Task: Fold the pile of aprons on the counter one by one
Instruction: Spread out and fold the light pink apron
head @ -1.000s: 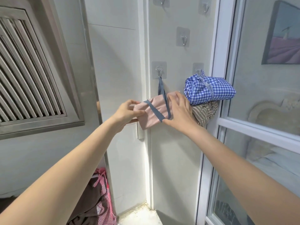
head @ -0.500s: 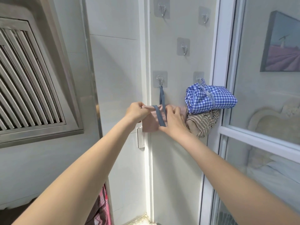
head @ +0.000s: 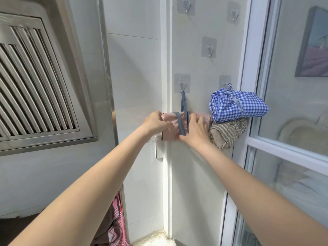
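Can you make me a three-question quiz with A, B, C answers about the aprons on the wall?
1. Where is the checked bundle?
A. right of the pink bundle
B. on the floor
C. inside the vent

2. What colour is the strap hanging from the hook?
A. red
B. yellow
C. grey-blue

3. What are the hands doing?
A. both hang free
B. both hold the pink bundle
C. both grip the checked bundle

Answers:
1 A, the blue-and-white bundle hangs on the wall to the pink one's right, above a striped bundle.
2 C, the strap running down from the hook is grey-blue.
3 B, the left hand and right hand have their fingers on the pink bundle.
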{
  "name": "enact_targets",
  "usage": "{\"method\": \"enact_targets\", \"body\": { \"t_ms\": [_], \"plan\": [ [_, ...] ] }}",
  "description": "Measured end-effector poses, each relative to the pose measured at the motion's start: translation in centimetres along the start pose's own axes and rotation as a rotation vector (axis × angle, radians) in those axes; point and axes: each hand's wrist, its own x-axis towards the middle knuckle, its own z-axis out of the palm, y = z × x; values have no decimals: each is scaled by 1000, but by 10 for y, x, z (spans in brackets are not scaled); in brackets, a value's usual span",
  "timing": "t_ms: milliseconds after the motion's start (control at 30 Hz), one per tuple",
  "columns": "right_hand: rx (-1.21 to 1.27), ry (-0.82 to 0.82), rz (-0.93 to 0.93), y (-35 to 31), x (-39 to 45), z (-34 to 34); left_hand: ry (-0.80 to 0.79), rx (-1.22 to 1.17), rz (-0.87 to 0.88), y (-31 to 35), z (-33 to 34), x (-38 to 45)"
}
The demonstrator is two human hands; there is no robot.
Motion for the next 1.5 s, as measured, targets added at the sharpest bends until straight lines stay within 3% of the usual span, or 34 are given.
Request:
{"method": "enact_targets", "body": {
  "t_ms": [233, 500, 700, 867, 1200, 1367, 1500],
  "plan": [
    [27, 86, 53, 3, -20, 0, 9, -26, -13, -5, -6, -15],
    [-2, 181, -69, -11, -33, -8, 48, -33, 5, -6, -7, -32],
    [-42, 153, -38, -24, -41, -2, 70, -30, -32, -11, -18, -42],
    [-26, 19, -15, -21, -41, -2, 54, -40, -6, -6, -20, -42],
    [57, 58, -44, -1, -37, -9, 123, 48, -32, -1, -3, -31],
    [57, 286, -183, -18, -37, -13, 213, -9, -16, -9, -1, -33],
    [203, 347, -468, -67, -51, 4, 304, -112, 39, -31, 2, -49]
  ]
}}
